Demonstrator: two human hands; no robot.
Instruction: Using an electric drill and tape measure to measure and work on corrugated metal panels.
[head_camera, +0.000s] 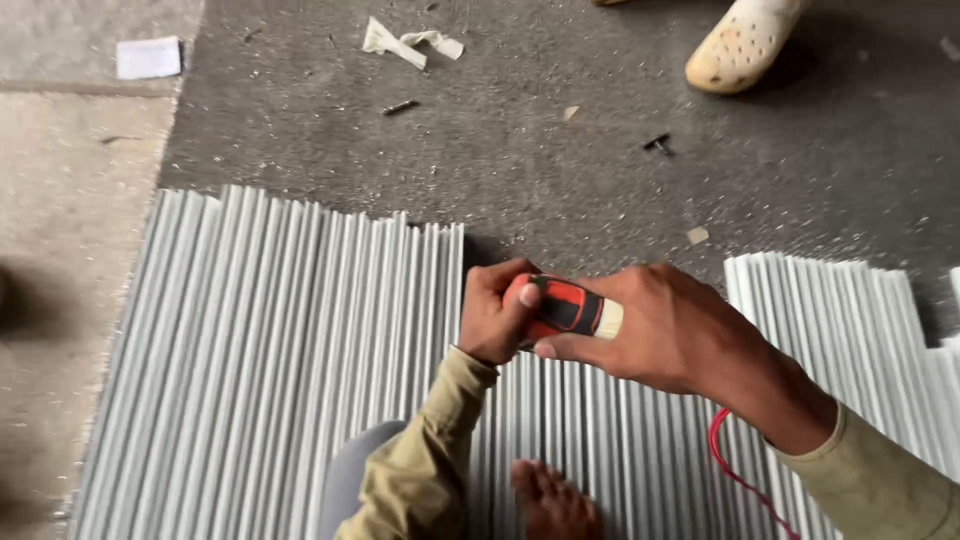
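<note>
An orange and black power tool (562, 306) sits low over a bed of pale grey ribbed strips (270, 360) laid side by side on the floor, near the far ends of the middle strips. The person's left hand (493, 312) is closed round its front end, and the right hand (665, 335) grips its body from behind. A red cord (735, 470) trails from under the right wrist across the strips. The person's bare foot (552, 500) rests on the strips just below the hands. The likeliest trouble is a slip: the strips are loose and ridged, so the tool could skate sideways toward the left fingers or the foot. The cord could also snag on a strip end. A second person's pale clog (745, 42) stands well apart on the dark floor (560, 150), among scattered screws (400, 106) and paper scraps (405, 42)
</note>
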